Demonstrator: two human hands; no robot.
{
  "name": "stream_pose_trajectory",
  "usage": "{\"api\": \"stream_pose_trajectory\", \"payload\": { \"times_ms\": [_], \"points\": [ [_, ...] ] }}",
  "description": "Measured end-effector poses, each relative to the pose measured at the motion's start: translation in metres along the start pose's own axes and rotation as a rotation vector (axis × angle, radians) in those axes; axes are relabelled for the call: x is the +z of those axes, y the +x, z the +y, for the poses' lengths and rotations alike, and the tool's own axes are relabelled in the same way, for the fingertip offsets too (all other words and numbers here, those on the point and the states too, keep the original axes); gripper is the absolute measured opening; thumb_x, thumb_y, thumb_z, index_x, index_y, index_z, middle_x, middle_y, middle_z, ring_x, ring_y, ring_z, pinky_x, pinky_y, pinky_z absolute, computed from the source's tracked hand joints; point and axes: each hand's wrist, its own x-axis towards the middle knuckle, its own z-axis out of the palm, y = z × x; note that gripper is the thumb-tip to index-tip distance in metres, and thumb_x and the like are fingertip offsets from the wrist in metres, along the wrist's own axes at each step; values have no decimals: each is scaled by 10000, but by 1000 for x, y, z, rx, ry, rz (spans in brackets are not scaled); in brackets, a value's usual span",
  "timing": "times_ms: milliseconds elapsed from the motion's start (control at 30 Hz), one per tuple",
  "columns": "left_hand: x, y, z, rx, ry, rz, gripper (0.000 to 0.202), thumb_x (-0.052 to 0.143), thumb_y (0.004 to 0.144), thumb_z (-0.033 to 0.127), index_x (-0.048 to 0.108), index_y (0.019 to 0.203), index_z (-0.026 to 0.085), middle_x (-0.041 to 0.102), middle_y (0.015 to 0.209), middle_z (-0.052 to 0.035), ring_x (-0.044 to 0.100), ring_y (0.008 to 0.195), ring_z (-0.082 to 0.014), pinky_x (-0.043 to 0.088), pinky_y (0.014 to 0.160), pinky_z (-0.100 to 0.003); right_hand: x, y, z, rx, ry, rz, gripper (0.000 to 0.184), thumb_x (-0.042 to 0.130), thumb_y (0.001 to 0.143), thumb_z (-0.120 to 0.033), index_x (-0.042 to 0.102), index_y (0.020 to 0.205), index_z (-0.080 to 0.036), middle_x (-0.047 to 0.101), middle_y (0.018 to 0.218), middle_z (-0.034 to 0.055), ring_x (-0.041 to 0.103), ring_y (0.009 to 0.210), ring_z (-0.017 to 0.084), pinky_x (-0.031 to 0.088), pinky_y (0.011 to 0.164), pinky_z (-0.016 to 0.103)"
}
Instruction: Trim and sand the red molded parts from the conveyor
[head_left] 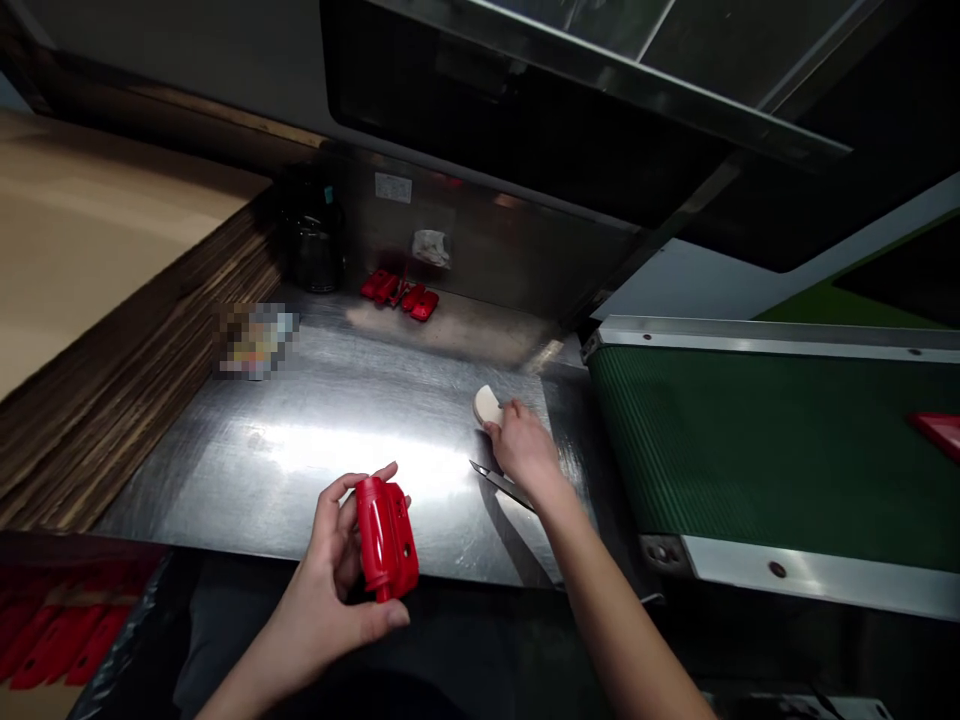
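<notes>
Red part: glossy, cylindrical barrel, ringed near both ends, narrow stub at lower end; flat side block along right, dark hole in it. Held in left hand, near upright, slightly tilted, over near edge of table.
White piece: matte, roughly half-round, curved edge to left. Right hand fingers on its right side; whether resting on table or lifted, unclear.

a factory workstation: green conveyor belt, metal table, stacked cardboard.
</notes>
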Motion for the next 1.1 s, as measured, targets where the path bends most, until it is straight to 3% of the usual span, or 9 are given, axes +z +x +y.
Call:
{"api": "stream_pose_trajectory", "payload": {
  "times_ms": [133,267,433,500,600,700,833,1100],
  "points": [
    [-7,2,8,13,-150,-25,1007,1033,716,416,481,1556,471,186,1838,-86,446,1565,-477,615,1086,-519,11,7,3,73,57,-13,285,760,1002,-317,686,1231,-165,669,1367,115,607,1316,331,467,1148,582],
    [-16,3,14,47,-189,-56,860,907,850,515,472,1592,484,79,1867,-36,392,1588,-497,550,1147,-634,1,-11,6,61,293,-21,243,674,995,-333,597,1165,-179,715,1066,92,703,1036,308,562,979,524],
    [-16,8,8,118,-157,60,798,858,904,501,461,1595,475,38,1871,-44,411,1579,-487,520,1166,-661,-4,-101,-34,-110,697,-135,425,458,1069,-534,442,1364,-228,741,1073,72,745,769,220,640,684,353],
    [-14,11,5,129,-149,111,846,885,891,460,430,1604,471,48,1870,-57,443,1566,-467,512,1190,-629,-2,-137,-58,-206,777,-228,309,477,1089,-467,514,1301,-245,757,1021,52,758,758,207,615,636,300],
    [-11,13,3,146,-83,153,878,907,880,435,386,1585,477,15,1871,-51,460,1568,-421,489,1233,-566,4,-164,-85,-283,642,-246,87,483,1077,-310,539,1099,-246,725,768,-4,708,582,201,492,502,268],
    [-11,14,5,167,48,196,874,881,902,470,327,1578,486,0,1870,-54,463,1570,-405,521,1216,-535,14,-165,-95,-336,480,-116,43,435,1065,-258,472,1042,-257,649,610,-43,638,425,218,359,404,295],
    [-11,13,7,175,126,232,902,853,911,532,289,1612,457,52,1864,-86,455,1573,-413,554,1192,-494,19,-158,-96,-407,445,-67,47,414,1061,-255,441,1025,-268,639,591,-45,641,401,230,344,396,310],
    [-11,13,8,205,28,281,954,943,835,462,356,1586,449,63,1860,-99,513,1531,-432,573,1169,-528,5,-150,-105,-380,484,-148,53,422,1053,-282,441,1003,-276,637,600,-48,650,428,227,352,421,302]
  ]
}}
